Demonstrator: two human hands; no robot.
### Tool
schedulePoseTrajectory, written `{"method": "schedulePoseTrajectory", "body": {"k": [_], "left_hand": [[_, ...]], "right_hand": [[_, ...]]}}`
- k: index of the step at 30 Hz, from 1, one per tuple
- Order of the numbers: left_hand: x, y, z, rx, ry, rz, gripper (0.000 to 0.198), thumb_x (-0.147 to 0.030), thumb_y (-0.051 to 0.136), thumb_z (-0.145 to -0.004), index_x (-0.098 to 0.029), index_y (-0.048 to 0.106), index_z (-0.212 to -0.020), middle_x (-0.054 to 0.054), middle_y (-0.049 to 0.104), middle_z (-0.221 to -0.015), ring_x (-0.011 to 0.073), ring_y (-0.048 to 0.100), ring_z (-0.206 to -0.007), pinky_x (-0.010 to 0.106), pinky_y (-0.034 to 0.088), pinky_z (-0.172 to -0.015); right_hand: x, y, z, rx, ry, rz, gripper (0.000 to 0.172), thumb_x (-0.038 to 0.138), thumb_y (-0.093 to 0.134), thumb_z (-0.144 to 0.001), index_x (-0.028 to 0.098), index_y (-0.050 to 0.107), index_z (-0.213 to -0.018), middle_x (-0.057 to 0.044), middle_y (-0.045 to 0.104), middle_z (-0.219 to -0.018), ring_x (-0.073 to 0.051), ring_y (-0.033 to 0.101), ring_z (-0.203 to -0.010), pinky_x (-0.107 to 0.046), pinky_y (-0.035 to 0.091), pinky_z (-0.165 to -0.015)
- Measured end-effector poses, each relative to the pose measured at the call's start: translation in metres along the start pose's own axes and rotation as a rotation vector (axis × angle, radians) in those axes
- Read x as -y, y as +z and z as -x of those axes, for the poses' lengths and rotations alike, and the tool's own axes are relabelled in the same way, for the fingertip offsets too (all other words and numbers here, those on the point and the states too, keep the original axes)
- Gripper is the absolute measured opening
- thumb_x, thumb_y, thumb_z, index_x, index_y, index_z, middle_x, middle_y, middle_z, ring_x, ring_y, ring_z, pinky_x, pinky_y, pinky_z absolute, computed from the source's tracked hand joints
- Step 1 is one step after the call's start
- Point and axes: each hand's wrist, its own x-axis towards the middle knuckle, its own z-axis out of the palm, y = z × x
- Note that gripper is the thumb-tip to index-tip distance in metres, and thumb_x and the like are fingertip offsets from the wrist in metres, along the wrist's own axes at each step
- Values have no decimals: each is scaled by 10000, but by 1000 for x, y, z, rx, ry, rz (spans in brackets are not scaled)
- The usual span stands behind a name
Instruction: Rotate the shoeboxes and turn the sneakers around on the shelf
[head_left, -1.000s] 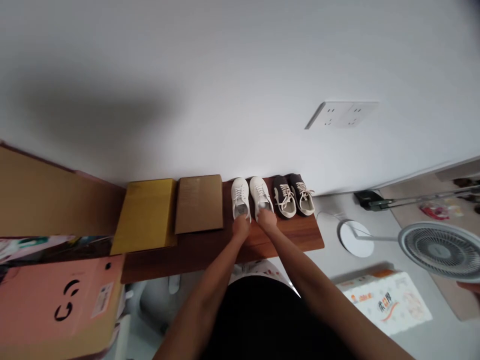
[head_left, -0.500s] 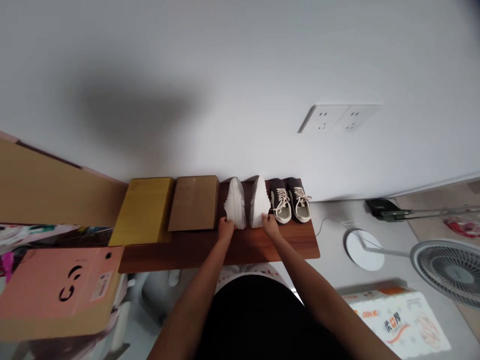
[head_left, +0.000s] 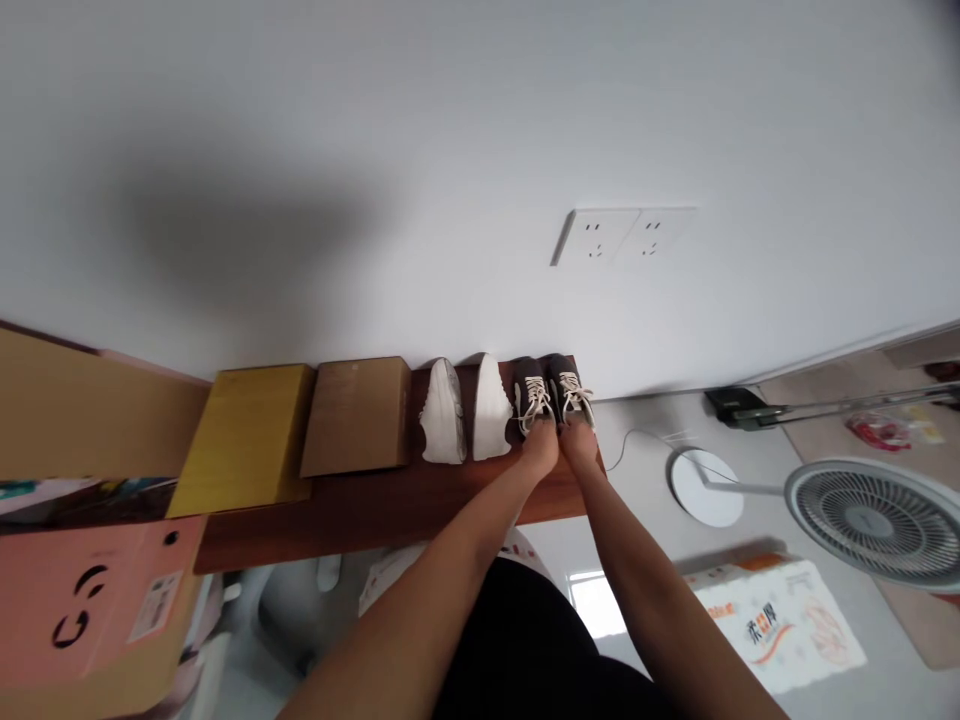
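Observation:
A pair of dark sneakers with cream laces stands side by side at the right end of a brown wooden bench (head_left: 390, 510). My left hand (head_left: 541, 448) is closed on the heel of the left dark sneaker (head_left: 531, 385). At the heel of the right dark sneaker (head_left: 568, 382), my right hand (head_left: 577, 442) grips in the same way; its fingertips are partly hidden. Just left of them, a white shoe (head_left: 491, 412) and another white shoe (head_left: 444, 415) lie on their sides with a gap between, soles turned toward each other.
A brown cardboard box (head_left: 356, 415) and a yellow box (head_left: 240, 435) sit on the bench's left part. Beyond is a pink box (head_left: 90, 590). On the right floor are a fan (head_left: 870, 522), its white base (head_left: 705, 488) and a tissue pack (head_left: 780, 625). A wall socket (head_left: 626, 235) is ahead.
Both hands have let go of the white shoes, moved right and taken hold of the dark sneakers. The camera view has shifted to the right.

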Motion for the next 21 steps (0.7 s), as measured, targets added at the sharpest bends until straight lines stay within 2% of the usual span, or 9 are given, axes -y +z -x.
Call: {"method": "schedulePoseTrajectory", "body": {"k": [2,4,7,10,12,15,17,19,21], "left_hand": [[1,-6,-3,13,-46,-78,328,-42,409,-907,-86,669,-1103,240,627,-1213,309,625,-1158,442,484,-999],[10,-16,1,19,-70,-160,323,-32,462,-884,-109,667,-1120,215,617,-1245,288,621,-1176,397,479,-1004],[23,-23,9,12,-124,-233,430,-38,486,-878,-112,580,-1290,217,581,-1320,272,608,-1210,363,477,-1006],[25,-17,10,12,-162,-215,431,-108,474,-921,-108,539,-1348,237,581,-1334,293,586,-1249,383,456,-1035],[24,-13,7,-11,-162,-146,392,-225,549,-923,-99,583,-1293,258,574,-1342,343,549,-1291,433,422,-1073],[26,-14,5,-96,-166,31,445,-311,717,-811,-106,644,-1199,271,558,-1354,386,520,-1312,466,403,-1091],[30,-18,5,-158,-166,117,333,-266,721,-793,-141,688,-1099,245,577,-1322,354,561,-1268,431,425,-1073],[33,-21,5,-192,-159,197,160,-242,663,-832,-169,709,-966,199,618,-1241,303,616,-1180,392,461,-1031],[34,-22,3,-178,-179,371,126,-266,598,-884,-183,693,-885,133,660,-1094,239,658,-1044,358,503,-963]], "right_hand": [[-15,-9,-6,-84,-16,-65,338,382,421,-906,191,695,-956,-150,690,-945,-282,635,-899,-382,453,-787],[-34,-17,-7,-143,-18,-164,410,466,363,-911,195,670,-884,-121,682,-905,-257,613,-855,-359,443,-767],[-52,-21,-6,-126,-16,-345,479,557,323,-888,197,628,-801,-80,666,-789,-232,587,-780,-331,436,-731],[-47,-16,-5,-103,32,-435,475,578,336,-858,203,610,-761,-67,663,-733,-233,585,-761,-322,439,-711],[-39,-12,-5,-109,71,-433,480,585,335,-856,206,610,-747,-75,672,-734,-243,596,-776,-323,444,-709],[-33,-13,-5,-127,106,-436,532,622,326,-868,204,624,-726,-86,683,-723,-254,618,-796,-321,455,-715],[-34,-19,-5,-144,119,-460,567,657,341,-866,197,640,-722,-85,687,-710,-252,628,-794,-314,462,-713],[-37,-27,-6,-172,128,-509,594,680,363,-859,180,659,-735,-80,686,-690,-245,629,-776,-302,465,-698],[-41,-33,-9,-199,128,-563,615,686,380,-856,156,674,-750,-80,681,-669,-238,628,-759,-291,467,-680]]}}
